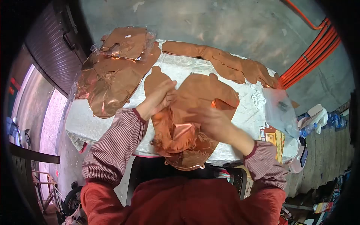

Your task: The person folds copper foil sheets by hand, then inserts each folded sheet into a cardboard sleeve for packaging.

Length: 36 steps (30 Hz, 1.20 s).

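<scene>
A flat copper-coloured foil balloon (pixel 183 135) lies in front of me, its near part crumpled and shiny, with small tabs hanging over the table's front edge. My left hand (pixel 161 98) is closed at its upper left side, fingers curled with the foil at them. My right hand (pixel 213 123) is over the right part of the foil, smeared by motion, so its fingers cannot be made out. Beneath and beyond the hands spreads more matte copper foil (pixel 206 88) with rounded outlines.
More flat copper foil (pixel 116 88) lies at the left, with a clear-bagged pack (pixel 127 41) on top. A long folded foil strip (pixel 221 62) runs along the back edge. Clear plastic bags (pixel 279 108) and printed cards (pixel 273 138) lie at the right of the white-covered table (pixel 101 129).
</scene>
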Available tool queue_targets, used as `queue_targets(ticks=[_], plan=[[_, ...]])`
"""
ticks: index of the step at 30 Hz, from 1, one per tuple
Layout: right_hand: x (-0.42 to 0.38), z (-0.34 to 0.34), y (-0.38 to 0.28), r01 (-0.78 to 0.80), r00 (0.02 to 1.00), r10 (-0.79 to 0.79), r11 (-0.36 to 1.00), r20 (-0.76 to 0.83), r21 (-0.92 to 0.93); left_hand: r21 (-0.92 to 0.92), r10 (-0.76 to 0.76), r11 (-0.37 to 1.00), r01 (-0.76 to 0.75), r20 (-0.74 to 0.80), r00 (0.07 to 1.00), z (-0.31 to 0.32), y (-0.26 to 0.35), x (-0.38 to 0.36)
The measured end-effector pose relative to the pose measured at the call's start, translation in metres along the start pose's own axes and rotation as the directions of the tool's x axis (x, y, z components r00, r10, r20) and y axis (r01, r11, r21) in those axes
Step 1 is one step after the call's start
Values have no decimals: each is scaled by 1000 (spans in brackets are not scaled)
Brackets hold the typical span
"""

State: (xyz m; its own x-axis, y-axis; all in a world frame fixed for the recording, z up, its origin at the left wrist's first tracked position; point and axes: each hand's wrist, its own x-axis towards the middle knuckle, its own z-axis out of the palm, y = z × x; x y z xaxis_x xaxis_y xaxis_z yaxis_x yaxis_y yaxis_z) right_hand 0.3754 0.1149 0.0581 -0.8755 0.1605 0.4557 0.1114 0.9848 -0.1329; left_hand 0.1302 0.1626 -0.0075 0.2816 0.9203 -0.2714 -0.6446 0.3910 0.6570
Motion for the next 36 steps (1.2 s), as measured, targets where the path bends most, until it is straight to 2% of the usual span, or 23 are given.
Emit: queue_targets(ticks=[3, 5, 6, 8, 9, 11, 12, 14, 16, 17, 18, 19, 20, 21, 22, 24, 28, 30, 31, 32, 33, 34, 36], plan=[[-18, 28, -12, -40, 998, 36, 996, 48, 77, 549, 127, 835, -35, -131, 983, 10, -4, -11], [-31, 34, -27, -196, 980, 183, 940, 72, 279, 626, 168, 778, -51, -130, 977, 8, -11, -9], [-36, 32, -34, -200, 980, 186, 937, 76, 286, 692, 218, 718, -75, -121, 969, 7, -15, -9], [-47, 19, -46, -409, 893, 437, 689, 107, 598, 717, 205, 692, -78, -92, 974, -1, -18, -9], [-58, 13, -35, -376, 919, 392, 854, 30, 361, 745, 198, 661, -90, -58, 978, -6, -19, -10], [-85, 16, -20, -603, 685, 728, 556, 14, 572, 670, 204, 738, -78, -112, 973, 3, -22, -12], [-80, 15, -19, -653, 465, 884, 311, 42, 691, 590, 214, 803, -84, -153, 965, 9, -23, -10], [-79, 18, 1, -615, 478, 878, 333, 2, 714, 562, 206, 825, -62, -196, 959, 13, -27, -1], [-70, 21, 14, -624, 561, 814, 537, -152, 569, 367, 185, 924, -111, -173, 967, 27, -30, 2], [-67, 26, 19, -620, 566, 811, 535, -145, 574, 517, 219, 849, -111, -152, 964, 22, -35, 5], [-65, 31, 24, -680, 600, 788, 594, -140, 430, 517, 223, 849, -109, -162, 961, 26, -33, -1], [-63, 35, 26, -718, 631, 764, 640, -131, 274, 570, 143, 821, -14, -181, 973, 34, -29, -11], [-60, 38, 26, -714, 634, 763, 641, -129, 280, 619, 61, 781, 80, -204, 977, 37, -28, -19], [-56, 39, 24, -718, 663, 742, 668, -97, 195, 691, 107, 723, 4, -119, 987, 32, -30, -24], [-54, 41, 21, -715, 688, 723, 690, -60, 108, 690, 104, 724, 13, -127, 986, 26, -32, -30], [-56, 43, 19, -720, 687, 727, 682, -5, 126, 787, 119, 594, -163, 114, 986, 15, -34, -45], [-55, 50, 16, -704, 709, 705, 708, -2, 59, 817, 25, 568, -99, 104, 994, 11, -30, -72], [-53, 51, 11, -693, 721, 693, 721, 16, 22, 948, 17, 316, -42, 38, 999, 24, -18, -89], [-52, 52, 8, -679, 734, 679, 734, 12, -26, 948, 15, 316, -42, 40, 999, 16, -17, -88], [-51, 52, 5, -661, 748, 663, 747, 10, -76, 953, 197, -46, -300, 303, 932, 0, -17, -86], [-50, 52, 5, -658, 751, 661, 749, 10, -81, 785, 264, -433, -443, 581, 770, -12, -17, -82], [-50, 53, 5, -658, 747, 665, 743, 19, -120, 784, 270, -436, -443, 583, 766, -18, -17, -79], [-47, 53, 2, -656, 744, 667, 738, 26, -159, 800, 230, -548, -243, 424, 876, -28, -17, -72]])
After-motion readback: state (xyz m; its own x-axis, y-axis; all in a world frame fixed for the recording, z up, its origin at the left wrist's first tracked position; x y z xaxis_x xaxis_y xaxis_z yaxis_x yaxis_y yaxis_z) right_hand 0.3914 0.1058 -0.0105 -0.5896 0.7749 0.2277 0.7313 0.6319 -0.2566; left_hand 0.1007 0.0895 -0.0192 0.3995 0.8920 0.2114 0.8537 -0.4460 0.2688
